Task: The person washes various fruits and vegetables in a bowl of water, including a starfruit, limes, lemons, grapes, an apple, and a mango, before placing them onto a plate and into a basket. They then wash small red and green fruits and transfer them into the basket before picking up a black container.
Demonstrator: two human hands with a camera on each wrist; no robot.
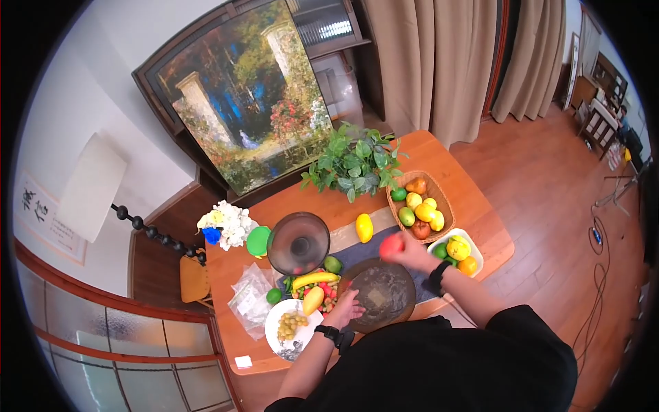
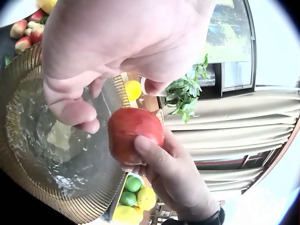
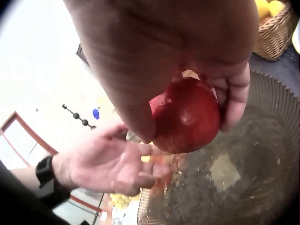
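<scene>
My right hand (image 1: 414, 253) grips a red apple (image 3: 190, 117) between thumb and fingers. It holds the fruit over the right side of a ribbed glass bowl (image 1: 405, 312) with water in it. In the left wrist view the apple's skin looks smooth and slightly mottled. My left hand (image 1: 343, 310) hovers at the bowl's left side, holding nothing, its fingers loosely bent. The right wrist view shows that left hand (image 3: 117, 166) palm up, near the apple.
Right of the bowl stand a wicker basket (image 1: 449, 211) of mixed fruit and a white dish (image 1: 479, 254) with citrus. To the left are a plate (image 1: 278, 312) with grapes, a banana (image 1: 316, 279) and a second dark glass bowl (image 1: 298, 226). A leafy plant (image 1: 353, 161) stands behind.
</scene>
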